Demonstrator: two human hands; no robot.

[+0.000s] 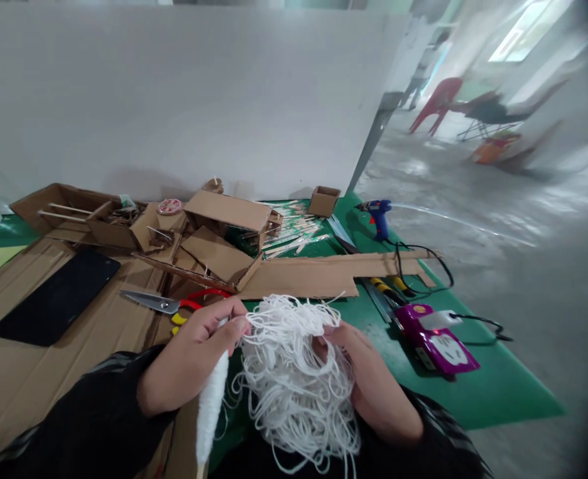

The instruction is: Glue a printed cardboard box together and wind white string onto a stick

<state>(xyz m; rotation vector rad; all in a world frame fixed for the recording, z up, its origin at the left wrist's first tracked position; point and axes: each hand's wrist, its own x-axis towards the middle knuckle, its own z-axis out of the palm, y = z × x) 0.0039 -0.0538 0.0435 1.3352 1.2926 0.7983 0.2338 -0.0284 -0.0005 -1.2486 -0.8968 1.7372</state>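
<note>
A large loose tangle of white string hangs between my hands near the table's front edge. My left hand is closed around a stick wound thickly with white string, which points downward. Strands run from its fingertips into the tangle. My right hand grips the right side of the tangle, its fingers partly hidden among the loops. Just beyond my left hand lie scissors with red handles, their blades pointing left.
Cardboard boxes, thin sticks and a cardboard strip lie behind the tangle. A black tablet-like slab rests on cardboard at left. A blue glue gun and a purple power strip with cables occupy the right side.
</note>
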